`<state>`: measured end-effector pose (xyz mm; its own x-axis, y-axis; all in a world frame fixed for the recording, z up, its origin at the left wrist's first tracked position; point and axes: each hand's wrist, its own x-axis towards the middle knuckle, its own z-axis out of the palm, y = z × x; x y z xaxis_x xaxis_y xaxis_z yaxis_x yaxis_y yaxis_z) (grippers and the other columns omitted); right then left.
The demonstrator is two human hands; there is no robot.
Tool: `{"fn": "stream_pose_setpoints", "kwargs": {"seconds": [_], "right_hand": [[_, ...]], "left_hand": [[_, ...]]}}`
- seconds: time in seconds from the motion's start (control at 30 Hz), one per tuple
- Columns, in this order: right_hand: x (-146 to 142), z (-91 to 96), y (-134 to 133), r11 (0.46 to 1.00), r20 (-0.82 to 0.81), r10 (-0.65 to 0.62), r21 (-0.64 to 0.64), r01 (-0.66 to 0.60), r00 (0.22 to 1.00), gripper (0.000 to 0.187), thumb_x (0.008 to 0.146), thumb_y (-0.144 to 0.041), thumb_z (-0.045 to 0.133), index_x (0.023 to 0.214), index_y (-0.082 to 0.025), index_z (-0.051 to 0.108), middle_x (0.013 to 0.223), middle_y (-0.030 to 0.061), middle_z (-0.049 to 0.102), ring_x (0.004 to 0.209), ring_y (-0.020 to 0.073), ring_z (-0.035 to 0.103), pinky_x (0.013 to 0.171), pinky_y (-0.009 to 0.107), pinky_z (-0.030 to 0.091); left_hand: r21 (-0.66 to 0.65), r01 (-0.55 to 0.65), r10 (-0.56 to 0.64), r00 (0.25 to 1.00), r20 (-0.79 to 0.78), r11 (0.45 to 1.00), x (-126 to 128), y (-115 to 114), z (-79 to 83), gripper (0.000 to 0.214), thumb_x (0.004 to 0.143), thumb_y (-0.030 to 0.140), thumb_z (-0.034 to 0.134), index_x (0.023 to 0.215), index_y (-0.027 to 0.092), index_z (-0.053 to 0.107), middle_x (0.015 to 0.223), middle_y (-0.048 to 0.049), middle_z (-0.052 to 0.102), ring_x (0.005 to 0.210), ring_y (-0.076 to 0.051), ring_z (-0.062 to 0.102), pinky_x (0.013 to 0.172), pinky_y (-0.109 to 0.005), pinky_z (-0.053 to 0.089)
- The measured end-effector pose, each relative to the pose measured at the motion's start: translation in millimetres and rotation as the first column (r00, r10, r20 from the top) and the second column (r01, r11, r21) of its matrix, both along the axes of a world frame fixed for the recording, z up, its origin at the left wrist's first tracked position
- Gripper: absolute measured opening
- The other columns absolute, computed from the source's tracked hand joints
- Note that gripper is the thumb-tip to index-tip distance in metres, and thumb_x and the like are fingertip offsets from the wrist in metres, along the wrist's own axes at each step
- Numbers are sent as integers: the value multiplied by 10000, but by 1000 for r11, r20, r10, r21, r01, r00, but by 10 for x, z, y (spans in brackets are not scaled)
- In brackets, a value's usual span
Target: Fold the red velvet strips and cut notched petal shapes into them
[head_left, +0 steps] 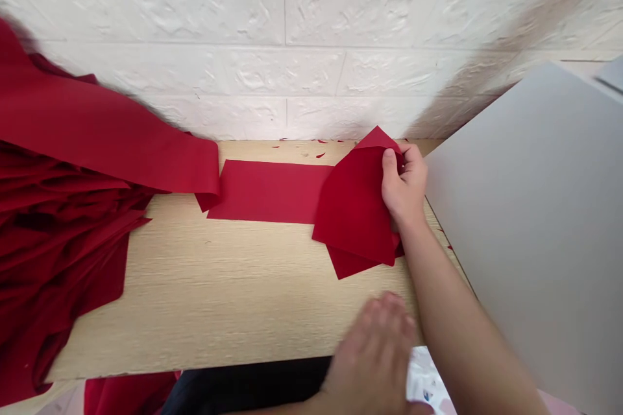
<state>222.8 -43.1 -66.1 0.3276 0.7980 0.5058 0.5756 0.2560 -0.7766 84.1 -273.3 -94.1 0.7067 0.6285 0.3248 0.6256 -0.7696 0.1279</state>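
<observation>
Pinching the folded red piece (pixel 355 207) at the worktop's (pixel 219 292) far right corner, the right hand (pixel 403 185) clamps its layers together, fingers closed; the left hand (pixel 377 350) hovers over the near edge, fingers loose, empty.

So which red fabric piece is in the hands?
The folded piece at the table's right end, pinched by the right hand; the flat rectangle beside it and the heap at left lie untouched.

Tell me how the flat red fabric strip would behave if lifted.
The flat red fabric strip would probably droop: the heaped red cloth nearby folds softly. Likely light and thin; it hugs the wooden table.
</observation>
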Motion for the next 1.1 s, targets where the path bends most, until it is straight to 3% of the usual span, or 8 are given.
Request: {"fn": "stream_pose_setpoints", "kwargs": {"seconds": [0.13,0.2,0.27,0.47,0.77,0.83,0.97,1.1], "right_hand": [[114,-38,18,1000,-74,15,-18,-16,997,295,892,-527,571,844,-237,539,761,-6,599,666,167,556,609,313,461],[176,-72,59,999,-151,-47,0,47,987,317,880,-544,576,838,-232,539,748,-9,583,651,162,542,582,302,446],[202,-107,100,996,-203,-79,11,83,976,320,879,-541,567,834,-225,540,752,-7,583,650,156,538,587,300,445],[124,-134,88,1000,-130,-1,-8,0,992,263,904,-483,539,853,-225,539,808,5,611,763,172,593,716,336,500],[-8,7,-38,997,-203,59,-37,-68,977,264,881,-472,601,808,-228,533,769,-17,577,704,151,545,667,301,466],[-112,121,-106,990,-349,109,-46,-133,931,274,858,-479,635,780,-236,536,759,-25,581,688,144,550,659,288,474],[-302,340,-199,979,-693,124,-31,-201,710,228,816,-456,682,916,-253,653,883,-8,686,758,158,637,666,282,527],[-210,412,-211,982,-778,82,-43,-183,623,316,749,-498,746,924,-238,701,914,17,736,773,171,679,669,287,560]], "left_hand": [[-108,227,-210,966,149,968,125,87,81,560,1016,415,361,1394,35,524,1376,-143,637,1404,-269,473,1224,-377,313],[-181,399,-343,898,275,899,-100,203,160,389,1028,262,358,1337,170,575,1124,-28,766,1218,-153,631,1135,-275,414],[-220,444,-355,867,350,868,-432,337,271,319,1039,214,355,1189,210,636,973,8,783,1098,-113,683,1004,-207,497],[-317,114,23,916,400,942,-1253,786,528,342,929,0,416,1128,177,630,1081,-38,748,1117,-138,661,1010,-264,528],[-132,-183,188,982,22,974,-1548,1405,503,304,981,163,469,1270,129,557,1339,-158,587,1291,-297,526,1049,-481,506],[-173,-239,241,970,-10,955,-1529,1578,493,421,985,256,483,1381,113,481,1437,-196,506,1358,-334,468,1086,-530,475],[-345,-278,284,958,-35,896,-1442,1852,406,759,915,435,585,1533,102,296,1586,-226,336,1486,-366,307,1175,-560,379],[-386,-304,261,952,-159,871,-1405,1935,293,850,934,593,474,1561,59,265,1656,-213,197,1553,-356,113,1268,-557,166]]}}
